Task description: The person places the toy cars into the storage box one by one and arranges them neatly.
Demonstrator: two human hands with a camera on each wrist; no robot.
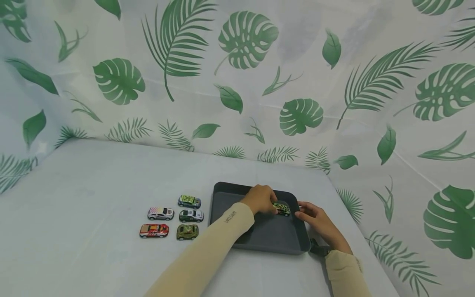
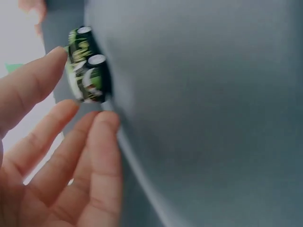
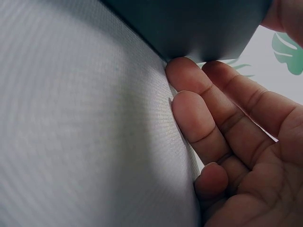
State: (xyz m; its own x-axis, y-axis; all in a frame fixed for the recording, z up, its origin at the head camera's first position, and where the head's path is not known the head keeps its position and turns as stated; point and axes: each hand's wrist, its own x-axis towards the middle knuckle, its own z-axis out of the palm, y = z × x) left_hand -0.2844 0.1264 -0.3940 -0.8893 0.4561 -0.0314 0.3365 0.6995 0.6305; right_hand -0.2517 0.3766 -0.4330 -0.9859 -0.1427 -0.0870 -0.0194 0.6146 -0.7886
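A toy car [image 1: 282,208] with green camouflage marking stands in the right part of a dark grey baking tray [image 1: 274,235]. My left hand [image 1: 259,199] reaches over the tray with its fingertips right at this car. In the left wrist view, the thumb overlaps the side of the camouflage car [image 2: 87,68], and the other fingers are extended below its near end. My right hand [image 1: 322,222] holds the tray's right side, thumb at the rim. In the right wrist view, the fingertips [image 3: 184,73] meet the tray's dark outer wall [image 3: 203,28].
Left of the tray, several toy cars stand on the white cloth: a green-yellow one [image 1: 189,201], a white-and-green one [image 1: 191,215], an olive one [image 1: 187,232], a white one [image 1: 161,213] and a red one [image 1: 154,230]. A leaf-print curtain [image 1: 259,103] rises behind.
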